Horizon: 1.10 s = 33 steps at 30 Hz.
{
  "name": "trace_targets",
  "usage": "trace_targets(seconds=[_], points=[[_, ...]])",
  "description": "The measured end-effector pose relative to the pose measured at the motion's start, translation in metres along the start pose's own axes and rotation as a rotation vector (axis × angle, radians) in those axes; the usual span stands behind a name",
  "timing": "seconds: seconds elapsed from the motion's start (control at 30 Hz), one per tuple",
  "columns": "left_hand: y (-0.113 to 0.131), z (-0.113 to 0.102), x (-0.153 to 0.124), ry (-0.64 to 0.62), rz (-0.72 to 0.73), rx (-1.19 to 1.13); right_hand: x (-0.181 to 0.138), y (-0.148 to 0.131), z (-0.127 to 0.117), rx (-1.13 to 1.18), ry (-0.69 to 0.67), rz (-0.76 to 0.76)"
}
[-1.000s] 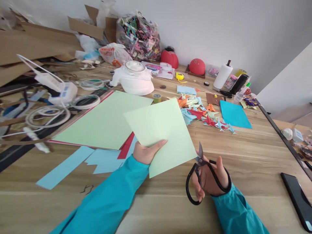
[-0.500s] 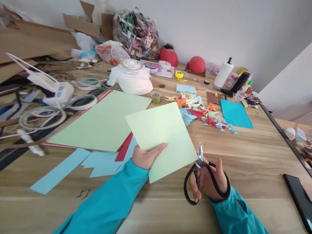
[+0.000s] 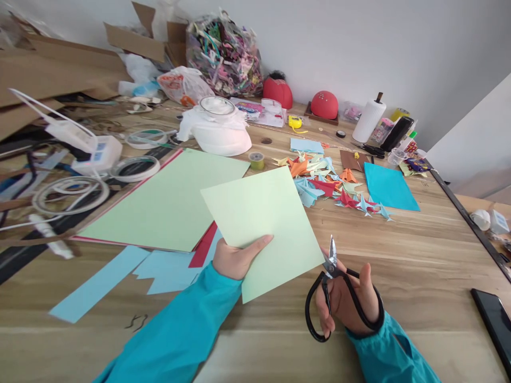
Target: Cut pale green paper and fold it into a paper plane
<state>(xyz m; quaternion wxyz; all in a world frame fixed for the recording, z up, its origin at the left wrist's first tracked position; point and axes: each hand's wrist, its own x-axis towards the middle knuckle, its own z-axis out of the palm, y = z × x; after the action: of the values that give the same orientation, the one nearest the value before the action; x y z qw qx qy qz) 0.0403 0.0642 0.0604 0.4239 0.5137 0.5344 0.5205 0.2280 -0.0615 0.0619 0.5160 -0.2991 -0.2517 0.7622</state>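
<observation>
A pale green sheet of paper (image 3: 265,223) is gripped by my left hand (image 3: 239,259), thumb on top and the other fingers hidden beneath. My right hand (image 3: 347,298) holds black-handled scissors (image 3: 332,270), its fingers through and around the loops. The blades are parted and meet the paper's right corner; one blade shows above it, the other seems hidden. Behind the paper lies a stack of larger green and red sheets (image 3: 155,207). Light blue paper strips (image 3: 99,284) and a red strip (image 3: 203,247) rest on the table near my left sleeve.
Folded paper cranes (image 3: 319,178) are heaped beyond the held sheet, beside a bright blue sheet (image 3: 391,186). A tape roll (image 3: 256,160) stands near them. White cable coils (image 3: 69,194) lie at left, a phone (image 3: 493,324) at the right edge. Bags and cardboard boxes (image 3: 64,64) line the back.
My right hand and the scissors have shifted slightly right and down. The green sheet and my left hand have moved a little left. The view has shifted slightly too.
</observation>
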Motion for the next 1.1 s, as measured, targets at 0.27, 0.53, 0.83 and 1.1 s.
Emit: trace_targets(seconds=[0.27, 0.53, 0.83, 1.1], points=[[0.0043, -0.0033, 0.0009, -0.077, -0.016, -0.004, -0.0033, -0.0055, 0.0028, -0.055, -0.075, 0.133], [0.0067, -0.0054, 0.001, -0.132, -0.01, -0.006, -0.005, -0.0068, -0.0004, 0.037, -0.17, 0.173], [0.0082, -0.0041, -0.0018, -0.129, -0.013, 0.008, -0.0034, -0.0069, 0.0056, -0.017, -0.099, 0.119], [0.006, -0.0046, 0.0024, -0.093, -0.037, -0.043, -0.0055, -0.0053, 0.0036, -0.061, 0.011, 0.06]])
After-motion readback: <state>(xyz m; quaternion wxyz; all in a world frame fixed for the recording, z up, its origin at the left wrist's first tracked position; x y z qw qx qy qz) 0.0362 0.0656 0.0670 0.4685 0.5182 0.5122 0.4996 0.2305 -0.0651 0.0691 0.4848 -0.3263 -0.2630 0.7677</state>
